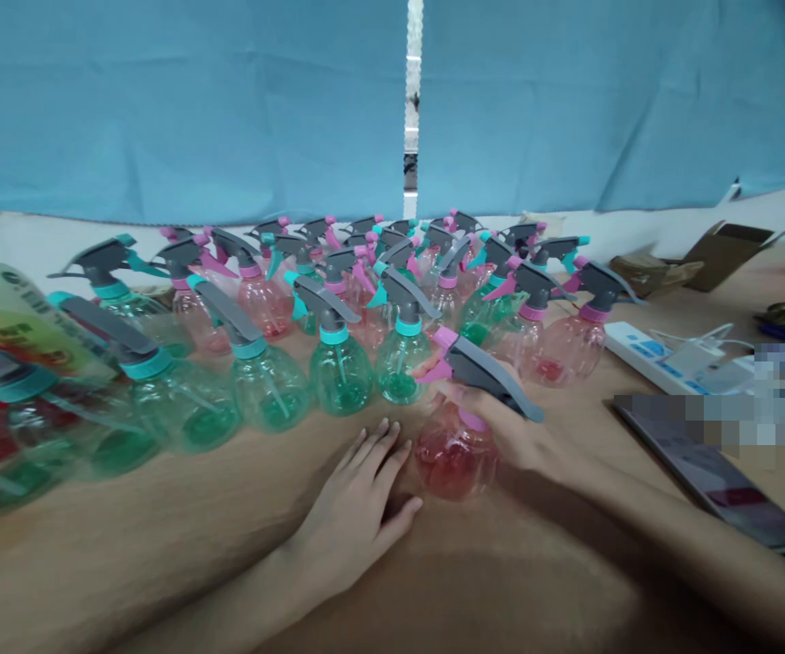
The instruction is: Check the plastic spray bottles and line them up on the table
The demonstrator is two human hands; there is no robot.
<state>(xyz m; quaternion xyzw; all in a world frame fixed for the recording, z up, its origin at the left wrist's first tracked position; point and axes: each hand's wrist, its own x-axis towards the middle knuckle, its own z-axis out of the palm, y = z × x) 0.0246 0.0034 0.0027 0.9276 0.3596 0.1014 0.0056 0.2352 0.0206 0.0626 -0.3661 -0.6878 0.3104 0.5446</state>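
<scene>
Blue cloth [194, 100] hangs across the far side of the scene, parted by a narrow bright slit near the middle, and below it a tan counter [126, 545] runs toward the viewer.

From the head camera, the right hand [515, 431] grasps a pink spray bottle [456, 459] that stands upright on the counter at centre, just in front of the crowd of other bottles. Its fingers are wrapped around the neck under the grey trigger head [491, 374], which has a pink nozzle pointing left. The left hand [358, 509] lies flat on the counter just left of that bottle, palm down, fingers released and spread, holding nothing; the thumb reaches close to the bottle's base, though whether it touches cannot be told.

Behind the hands stands a dense cluster of spray bottles [379, 300], green ones with teal collars and pink ones with pink collars, all with grey triggers. More green bottles [181, 409] trail to the near left, blurred at the edge. On the right lie a white power strip [644, 350] with a cable, a dark flat booklet [712, 472], and farther off an open cardboard box [726, 250].
</scene>
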